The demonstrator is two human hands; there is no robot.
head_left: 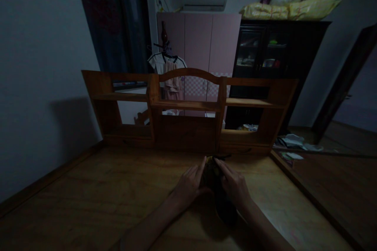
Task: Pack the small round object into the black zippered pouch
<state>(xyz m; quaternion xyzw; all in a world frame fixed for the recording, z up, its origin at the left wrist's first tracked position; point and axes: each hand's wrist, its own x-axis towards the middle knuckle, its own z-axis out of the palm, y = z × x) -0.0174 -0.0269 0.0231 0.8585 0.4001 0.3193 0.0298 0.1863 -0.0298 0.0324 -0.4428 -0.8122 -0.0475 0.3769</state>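
Note:
A dark, shoe-shaped object point(225, 207) rests on the bare wooden bed board point(118, 192), between my hands. Its narrow end points toward me. A small yellow patch shows at its far end, and a thin dark strip like a lace or strap point(224, 156) sticks out there to the right. My left hand point(190, 182) presses its left side with the fingers pointing away from me. On the opposite side my right hand point(234, 184) curls over the upper edge. Dim light hides the detail of the object and parts of the fingertips.
Beyond my hands stands a wooden headboard point(188, 105) with open shelves. A raised wooden rail point(312, 194) edges the right side; a white wall point(50, 86) closes the left. Farther back are a pink wardrobe point(197, 43) and a dark cabinet point(265, 62).

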